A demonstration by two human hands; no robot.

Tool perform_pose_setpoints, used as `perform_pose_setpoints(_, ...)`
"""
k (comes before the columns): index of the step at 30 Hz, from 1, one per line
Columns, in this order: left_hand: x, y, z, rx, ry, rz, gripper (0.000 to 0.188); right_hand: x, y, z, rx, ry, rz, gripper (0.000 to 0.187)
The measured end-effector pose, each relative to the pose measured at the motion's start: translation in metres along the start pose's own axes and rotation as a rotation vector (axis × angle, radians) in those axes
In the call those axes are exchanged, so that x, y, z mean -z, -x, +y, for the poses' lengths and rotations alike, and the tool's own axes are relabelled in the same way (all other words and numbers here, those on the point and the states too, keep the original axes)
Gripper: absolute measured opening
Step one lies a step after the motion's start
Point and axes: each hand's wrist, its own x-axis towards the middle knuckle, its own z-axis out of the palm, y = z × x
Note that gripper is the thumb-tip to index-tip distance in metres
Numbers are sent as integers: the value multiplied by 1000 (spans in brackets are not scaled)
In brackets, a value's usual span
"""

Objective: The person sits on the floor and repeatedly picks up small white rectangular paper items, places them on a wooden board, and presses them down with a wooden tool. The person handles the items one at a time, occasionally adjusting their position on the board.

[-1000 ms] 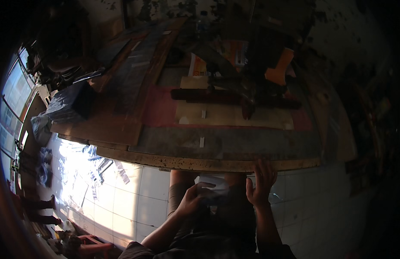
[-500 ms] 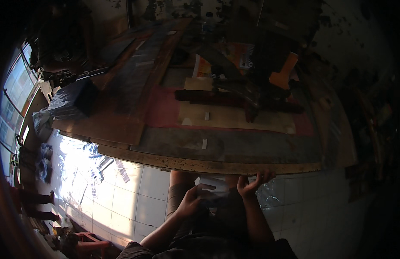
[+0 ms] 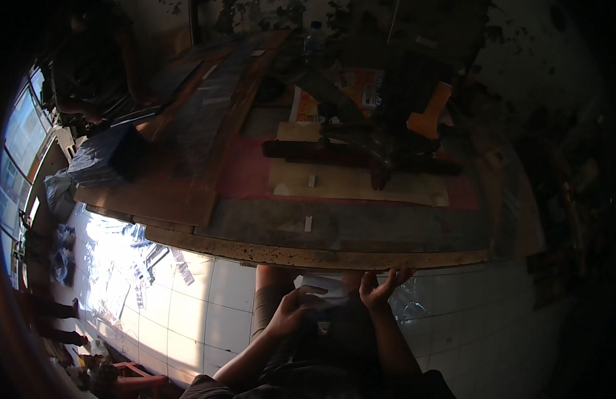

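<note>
My left hand (image 3: 291, 310) is over my lap below the table's front edge, its fingers curled round a pale, thin sheet (image 3: 328, 282). The sheet is dim and blurred, so its material is unclear. To its right, my right hand (image 3: 381, 290) is palm up with its fingers apart, the fingertips close to the underside of the table edge (image 3: 361, 258). Nothing shows in that hand. On the tabletop above lie a small whitish strip (image 3: 308, 223) and a second small strip (image 3: 312, 181).
A dark clamp-like metal tool (image 3: 368, 149) rests on a tan board (image 3: 288, 183) over a red sheet. A plastic-wrapped block (image 3: 108, 156) stands at the left. Another person (image 3: 98, 73) is at the far left. Scraps (image 3: 148, 256) litter the sunlit floor near a red stool (image 3: 138, 379).
The whole view has shifted slightly, so the table and hands appear a little further left. Both hands keep nearly the same pose.
</note>
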Motion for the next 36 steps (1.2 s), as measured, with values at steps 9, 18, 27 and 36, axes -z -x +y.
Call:
perform_pose_setpoints(9,2,2,1,3,0,-15,39,5,0,-2,-15,-18,-35,79)
perform_pose_setpoints(18,3,2,1,-58,-26,-6,43,6,-1,-4,-22,-19,-47,80)
perform_pose_setpoints(27,4,1,3,-55,20,-10,43,21,-5,-14,-95,-79,-93,72)
perform_pose_setpoints(36,5,5,8,-91,17,-7,45,57,-28,-44,-163,-323,-109,34)
